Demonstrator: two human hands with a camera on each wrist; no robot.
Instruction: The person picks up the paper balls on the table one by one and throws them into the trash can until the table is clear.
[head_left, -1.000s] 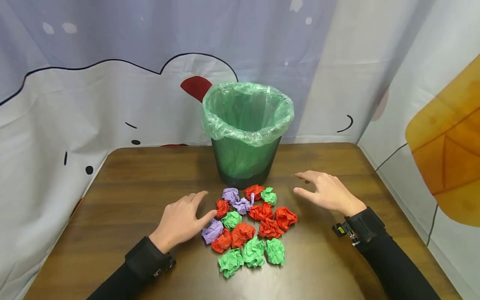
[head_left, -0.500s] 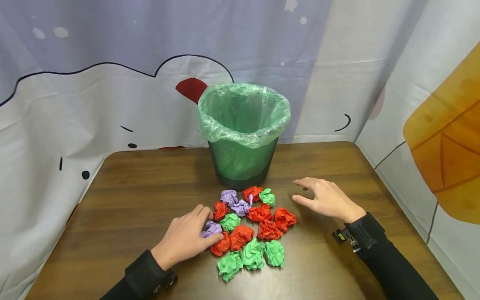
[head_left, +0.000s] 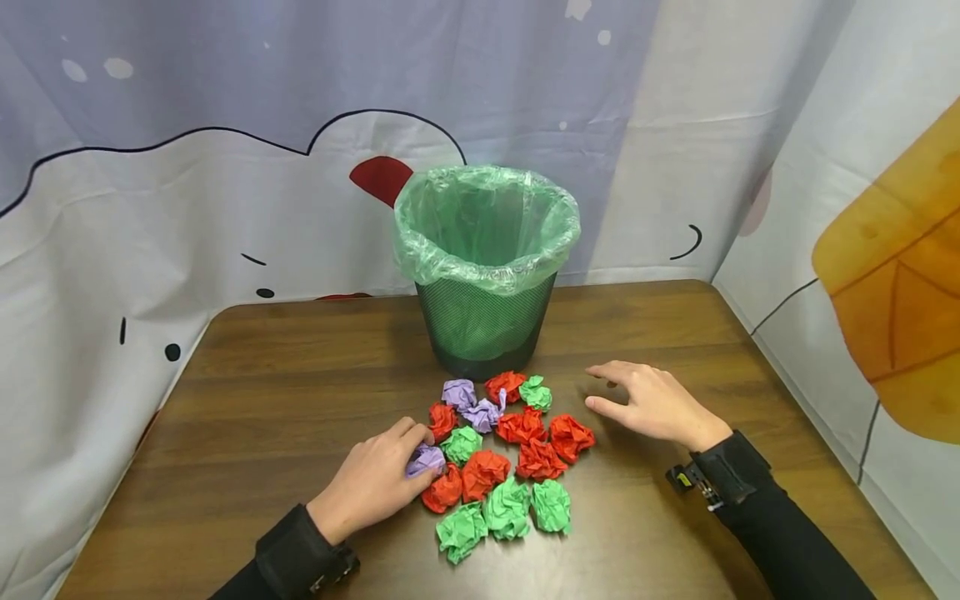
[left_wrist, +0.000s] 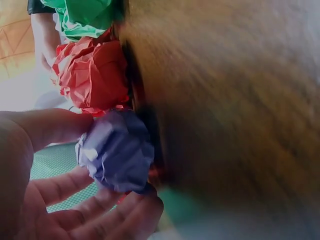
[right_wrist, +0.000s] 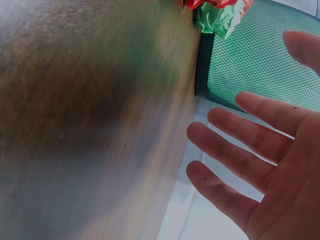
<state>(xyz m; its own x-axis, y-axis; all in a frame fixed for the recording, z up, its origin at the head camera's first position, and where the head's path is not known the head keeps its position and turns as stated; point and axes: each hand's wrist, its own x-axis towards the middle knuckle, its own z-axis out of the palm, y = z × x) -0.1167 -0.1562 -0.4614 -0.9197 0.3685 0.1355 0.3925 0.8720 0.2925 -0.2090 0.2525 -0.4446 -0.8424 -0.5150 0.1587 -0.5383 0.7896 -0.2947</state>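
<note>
My left hand (head_left: 379, 481) is at the left side of a group of crumpled paper balls. Its thumb and curled fingers hold a purple paper ball (left_wrist: 118, 151) from both sides; the ball still sits at table level. A red paper ball (left_wrist: 91, 74) lies right beside the thumb, and a green paper ball (head_left: 462, 445) is just past the purple one. To the right of the group, my right hand (head_left: 657, 403) hovers over the table with fingers spread and nothing in it. In the right wrist view its fingers (right_wrist: 235, 150) are apart and relaxed.
A mesh bin (head_left: 487, 321) with a green plastic liner (head_left: 487, 271) stands behind the balls, its mouth facing up. Several red, green and purple balls lie in front of it, including a front green ball (head_left: 461, 532). A curtain (head_left: 225, 208) hangs behind the wooden table (head_left: 300, 358).
My left hand has come down and toward the front, and its fingers have closed round the purple paper ball. The right hand has sunk slightly, otherwise staying in place.
</note>
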